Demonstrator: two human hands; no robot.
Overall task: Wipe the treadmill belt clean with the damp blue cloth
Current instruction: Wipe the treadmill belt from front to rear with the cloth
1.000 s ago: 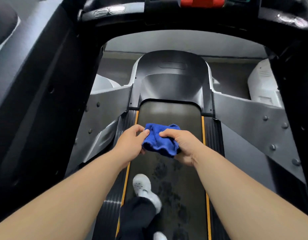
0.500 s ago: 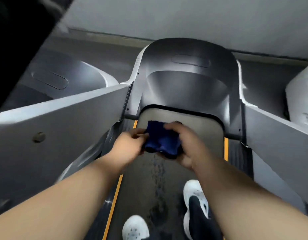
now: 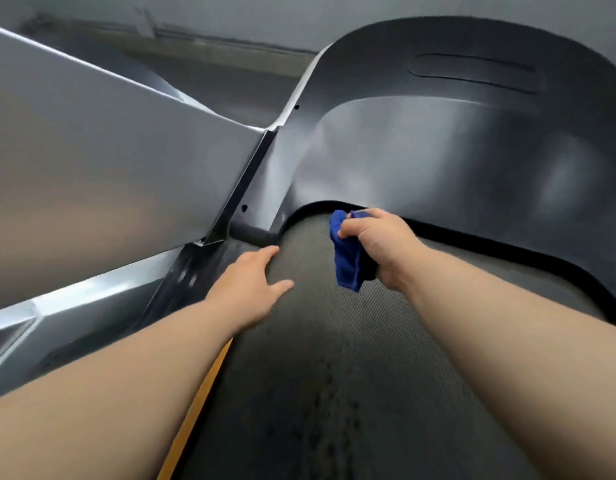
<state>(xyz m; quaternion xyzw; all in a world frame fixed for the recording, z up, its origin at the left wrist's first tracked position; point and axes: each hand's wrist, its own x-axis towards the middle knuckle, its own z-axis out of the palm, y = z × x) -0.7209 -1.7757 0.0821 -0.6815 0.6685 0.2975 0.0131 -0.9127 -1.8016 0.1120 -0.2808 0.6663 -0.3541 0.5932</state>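
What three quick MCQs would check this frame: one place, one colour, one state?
1. Where is the blue cloth?
A) at the front end of the belt, near the motor cover
B) draped over a forearm
C) lying on the floor

2. What colour is the stripe along the belt's left edge?
A) red
B) yellow
C) white

3. What is the left hand doing?
A) gripping the cloth
B) fingers straight, holding nothing
C) clenched in a fist

Answers:
1 A: the right hand grips it just short of the cover's lip.
2 B: an orange-yellow strip shows beside the left forearm.
3 B: its fingers reach out flat at the belt's edge.
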